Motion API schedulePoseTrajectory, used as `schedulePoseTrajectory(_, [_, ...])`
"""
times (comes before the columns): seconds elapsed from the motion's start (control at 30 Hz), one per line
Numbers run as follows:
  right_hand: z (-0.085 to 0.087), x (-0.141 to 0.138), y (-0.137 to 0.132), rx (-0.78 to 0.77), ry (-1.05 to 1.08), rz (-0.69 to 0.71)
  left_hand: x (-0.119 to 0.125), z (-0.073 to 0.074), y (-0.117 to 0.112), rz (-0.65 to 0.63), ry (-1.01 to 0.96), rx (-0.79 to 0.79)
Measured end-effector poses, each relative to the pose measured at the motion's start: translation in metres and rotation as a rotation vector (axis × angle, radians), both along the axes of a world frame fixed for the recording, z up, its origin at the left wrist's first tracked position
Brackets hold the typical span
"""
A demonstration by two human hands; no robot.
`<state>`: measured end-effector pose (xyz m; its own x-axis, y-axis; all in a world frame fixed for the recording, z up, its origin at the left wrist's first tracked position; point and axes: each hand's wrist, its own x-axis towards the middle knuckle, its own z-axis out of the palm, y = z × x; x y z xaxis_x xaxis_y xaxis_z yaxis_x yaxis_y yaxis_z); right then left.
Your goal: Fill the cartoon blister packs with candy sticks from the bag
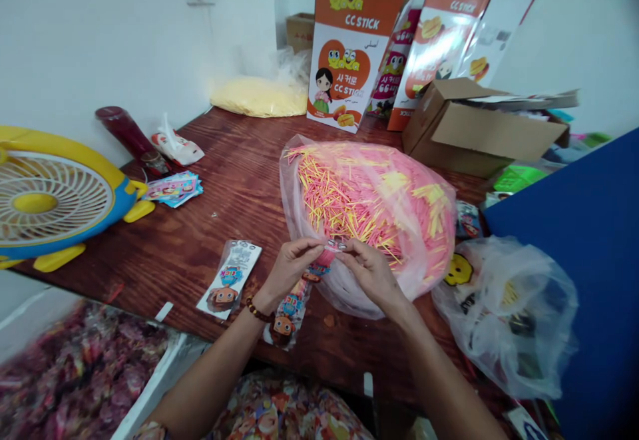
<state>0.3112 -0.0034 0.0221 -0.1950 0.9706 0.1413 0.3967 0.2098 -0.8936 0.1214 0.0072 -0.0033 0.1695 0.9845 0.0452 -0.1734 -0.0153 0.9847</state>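
L hand [288, 268] + R hand [372, 273] both pinch top edge of a printed snack packet [302, 293], fingers pressed together on it; packet hangs down over front of wooden worktop [239, 180], just in front of big clear bag of pink/yellow sticks [367, 207]. Another flat packet [229, 279] lies left of L wrist. Yellow-blue fan [50, 200] far left, CC Stick carton [349, 47] at back, cardboard box [474, 127] back right, smiley plastic bag [504, 313] right of R arm.

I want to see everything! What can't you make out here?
- Packet top, head view: pinched between left hand and right hand, so its opening is hidden.
- Fan: cut off by left edge.
- Brown box contents: flaps cover them.
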Motion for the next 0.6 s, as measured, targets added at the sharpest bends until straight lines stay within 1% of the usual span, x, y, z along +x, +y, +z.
schedulePoseTrajectory(0.1, [-0.001,-0.006,0.000,0.052,0.005,-0.003,-0.011,0.007,-0.004,0.013,0.098,0.103])
schedulePoseTrajectory(0.2, [0.005,-0.014,0.002,0.061,0.035,0.001,-0.021,0.017,-0.009,0.048,0.207,0.222])
schedulePoseTrajectory(0.27, [0.008,-0.020,0.002,0.015,0.056,0.039,-0.029,0.021,-0.012,0.078,0.267,0.245])
schedulePoseTrajectory(0.33, [0.003,-0.026,0.002,-0.082,0.088,0.095,-0.038,0.020,-0.015,0.086,0.332,0.221])
schedulePoseTrajectory(0.4, [-0.011,-0.033,-0.001,-0.213,0.100,0.117,-0.046,0.009,-0.019,0.052,0.412,0.159])
schedulePoseTrajectory(0.47, [-0.031,-0.039,-0.004,-0.367,0.061,0.119,-0.052,-0.009,-0.024,-0.002,0.498,0.078])
schedulePoseTrajectory(0.5, [-0.041,-0.043,-0.007,-0.414,0.005,0.120,-0.054,-0.020,-0.027,-0.023,0.544,0.039])
schedulePoseTrajectory(0.57, [-0.057,-0.050,-0.011,-0.412,-0.167,0.105,-0.055,-0.040,-0.033,-0.024,0.663,0.003])
schedulePoseTrajectory(0.6, [-0.061,-0.053,-0.013,-0.382,-0.256,0.095,-0.055,-0.049,-0.036,-0.011,0.707,-0.002])
